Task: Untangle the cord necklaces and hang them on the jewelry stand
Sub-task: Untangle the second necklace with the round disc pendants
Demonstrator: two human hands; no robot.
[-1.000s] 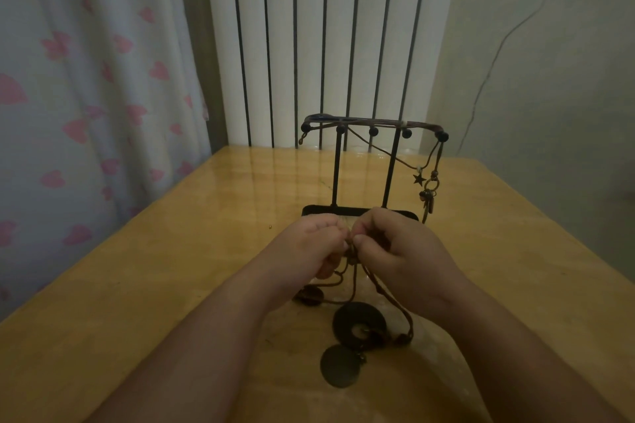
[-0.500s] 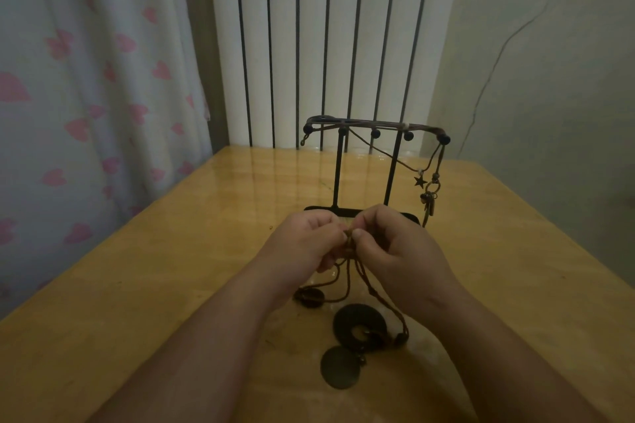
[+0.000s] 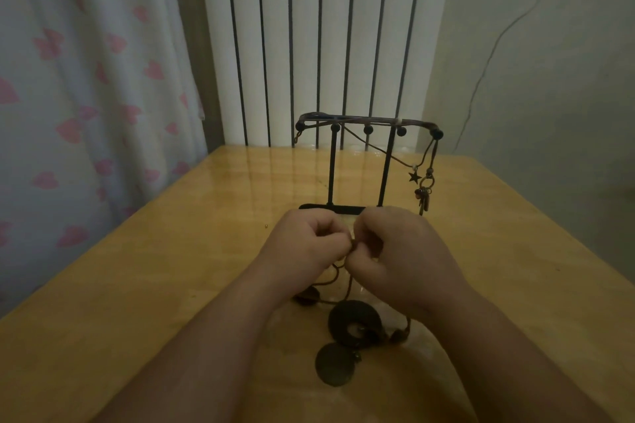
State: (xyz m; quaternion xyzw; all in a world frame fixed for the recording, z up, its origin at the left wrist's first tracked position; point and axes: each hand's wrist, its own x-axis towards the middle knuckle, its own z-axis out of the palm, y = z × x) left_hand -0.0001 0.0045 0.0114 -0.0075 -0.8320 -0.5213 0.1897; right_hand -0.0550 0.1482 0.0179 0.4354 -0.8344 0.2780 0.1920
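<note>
pinching the tangled cords (image 3: 349,287) between them, the left hand (image 3: 305,244) and the right hand (image 3: 402,251) meet knuckle to knuckle just in front of the jewelry stand (image 3: 331,168), each with fingers curled tight on the cord. from the hands the cords drop to the table (image 3: 171,268) nearer the person than the stand, where a dark ring pendant (image 3: 338,316) lies touching a flat round disc (image 3: 336,365), with a small oval pendant (image 3: 307,295) to the left of them under the left wrist. one necklace hangs on the stand's top bar, its star charm (image 3: 414,177) and a cluster of small charms (image 3: 423,196) dangling at the stand's right end. behind the stand rises a white radiator (image 3: 309,27); left of it hangs a curtain (image 3: 86,96) with pink hearts.
</note>
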